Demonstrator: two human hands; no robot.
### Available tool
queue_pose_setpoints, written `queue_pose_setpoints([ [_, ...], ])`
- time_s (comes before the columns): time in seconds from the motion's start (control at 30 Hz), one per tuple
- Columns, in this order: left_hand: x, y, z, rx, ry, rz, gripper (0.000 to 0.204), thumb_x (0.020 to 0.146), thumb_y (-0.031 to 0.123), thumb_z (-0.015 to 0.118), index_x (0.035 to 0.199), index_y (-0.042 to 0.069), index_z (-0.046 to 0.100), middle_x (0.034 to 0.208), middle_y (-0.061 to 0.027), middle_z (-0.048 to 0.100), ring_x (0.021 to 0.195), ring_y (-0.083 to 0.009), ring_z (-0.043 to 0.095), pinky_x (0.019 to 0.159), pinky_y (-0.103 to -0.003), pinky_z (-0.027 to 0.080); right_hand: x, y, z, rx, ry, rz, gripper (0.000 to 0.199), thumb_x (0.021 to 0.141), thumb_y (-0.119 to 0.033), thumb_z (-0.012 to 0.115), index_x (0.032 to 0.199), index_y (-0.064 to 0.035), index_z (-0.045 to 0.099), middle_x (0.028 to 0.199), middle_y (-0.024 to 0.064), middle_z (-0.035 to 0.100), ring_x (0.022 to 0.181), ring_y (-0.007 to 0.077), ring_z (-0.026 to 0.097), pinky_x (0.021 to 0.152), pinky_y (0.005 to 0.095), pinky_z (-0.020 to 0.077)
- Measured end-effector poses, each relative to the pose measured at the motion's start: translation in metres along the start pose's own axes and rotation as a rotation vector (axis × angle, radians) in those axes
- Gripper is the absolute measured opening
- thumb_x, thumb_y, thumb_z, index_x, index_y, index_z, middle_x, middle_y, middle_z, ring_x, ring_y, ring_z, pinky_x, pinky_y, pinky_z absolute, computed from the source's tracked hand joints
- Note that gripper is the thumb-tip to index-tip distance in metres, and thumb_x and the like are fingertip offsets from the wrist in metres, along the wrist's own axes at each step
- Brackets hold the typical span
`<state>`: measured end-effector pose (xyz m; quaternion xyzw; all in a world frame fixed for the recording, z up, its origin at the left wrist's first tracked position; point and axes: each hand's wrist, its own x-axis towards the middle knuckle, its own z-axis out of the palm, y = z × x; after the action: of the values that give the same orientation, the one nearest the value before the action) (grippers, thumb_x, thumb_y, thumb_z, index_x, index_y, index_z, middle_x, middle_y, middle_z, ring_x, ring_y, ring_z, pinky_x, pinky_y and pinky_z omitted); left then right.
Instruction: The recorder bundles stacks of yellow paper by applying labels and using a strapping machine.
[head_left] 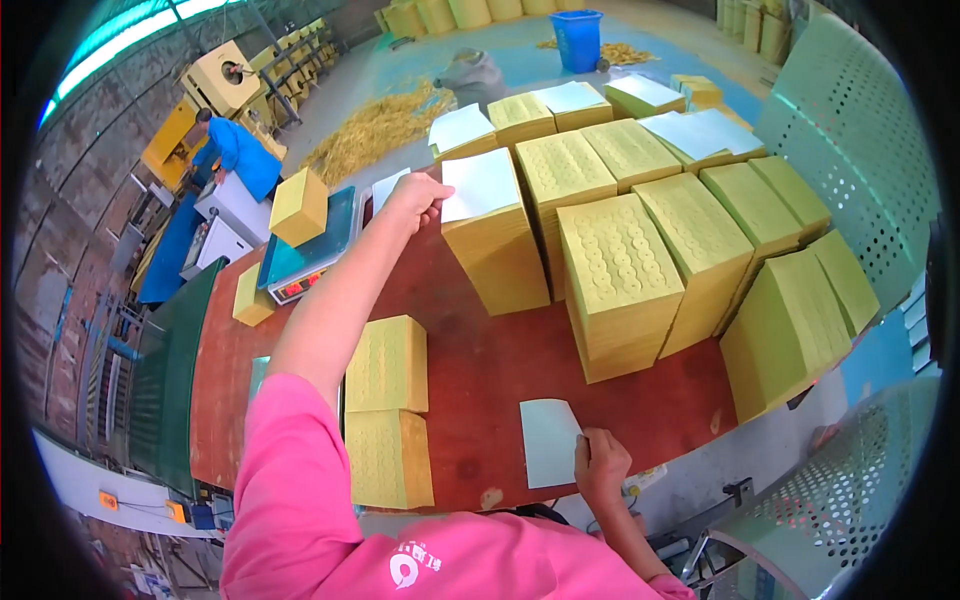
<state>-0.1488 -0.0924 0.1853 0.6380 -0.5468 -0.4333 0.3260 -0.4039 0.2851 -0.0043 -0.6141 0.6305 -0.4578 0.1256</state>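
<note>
My left arm reaches out over the red table (480, 370). At its end my left hand (415, 198) pinches the left edge of a white paper sheet (478, 185), which lies on top of a tall stack of yellow paper (500, 262). Close to my body, my right hand (602, 462) is closed on the right edge of another white sheet (549, 442), near the table's front edge. Beyond that sheet stands a tall yellow stack (622, 260) with rows of round coin-like patterns pressed into its top. Two shorter yellow stacks (386, 365) sit below my left forearm.
A scale (345, 228) with a yellow block (299, 207) on its plate stands at the left. More yellow stacks fill the right side beside perforated green panels (845, 130). Farther back are a blue bin (577, 42), a grey sack (472, 78) and a person in blue (245, 158).
</note>
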Motion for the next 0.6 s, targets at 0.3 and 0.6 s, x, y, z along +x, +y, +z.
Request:
queue_pose_setpoints([
  [0.3, 0.039, 0.034, 0.005, 0.697, 0.305, 0.535, 0.032, 0.088, 0.031, 0.058, 0.094, 0.001, 0.064, 0.083, -0.017, 0.068, 0.071, -0.0238, 0.066, 0.063, -0.037, 0.05, 0.005, 0.005, 0.003, -0.022, -0.017, -0.017, 0.007, 0.079, 0.0, 0.064, 0.085, -0.0029, 0.06, 0.073, 0.0138, 0.06, 0.062, 0.0319, 0.06, 0.056, 0.0396, 0.0478],
  [0.6, 0.049, -0.012, 0.065, 0.801, 0.102, 0.66, 0.041, 0.095, 0.035, 0.04, 0.106, 0.004, 0.064, 0.11, -0.0211, 0.064, 0.102, -0.0404, 0.059, 0.089, -0.047, 0.046, 0.002, 0.004, 0.005, -0.001, 0.004, 0.025, 0.009, 0.079, 0.002, 0.064, 0.085, -0.0025, 0.06, 0.072, 0.013, 0.059, 0.062, 0.0313, 0.06, 0.055, 0.0384, 0.0474],
])
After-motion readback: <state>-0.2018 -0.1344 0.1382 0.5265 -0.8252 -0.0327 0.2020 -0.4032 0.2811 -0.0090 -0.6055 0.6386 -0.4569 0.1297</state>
